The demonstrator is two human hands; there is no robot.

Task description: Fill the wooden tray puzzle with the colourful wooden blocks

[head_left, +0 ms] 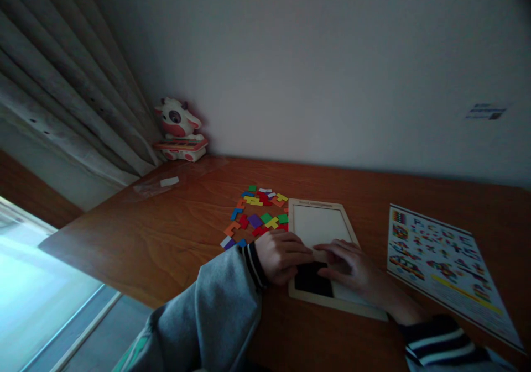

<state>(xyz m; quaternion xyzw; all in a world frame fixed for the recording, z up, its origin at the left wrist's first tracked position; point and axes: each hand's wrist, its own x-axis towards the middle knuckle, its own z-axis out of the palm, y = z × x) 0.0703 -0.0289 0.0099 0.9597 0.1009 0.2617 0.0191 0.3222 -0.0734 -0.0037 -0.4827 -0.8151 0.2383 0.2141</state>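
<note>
Ahead of you stands a plain pale wall (315, 73), with the brown wooden table (174, 223) running along its foot. A pleated curtain (74, 79) hangs at the left, down to the table's far left side. Your grey sleeves (228, 289) end in dark striped cuffs.

On the right of the table lies a printed sheet (443, 267) covered in small coloured figures, flat and apart from the wooden frame (346, 307). That frame lies flat in front of you, its inside pale with a black area (313, 279) near the lower left.

Your left hand (282, 257) is over the frame's left side, its fingers bent and closed together; you cannot tell whether they grip anything. Your right hand (348, 264) is over the inside of the frame, thumb and forefinger spread apart beside the black area, fingertips near those of the left.

A cow toy (181, 130) sits in the far left corner by the curtain, with crumpled clear film (145, 189) near it. The coloured puzzle pieces (255, 220) lie loose on the table, just left of the frame. A small sticker (486, 111) is on the wall at the right.
</note>
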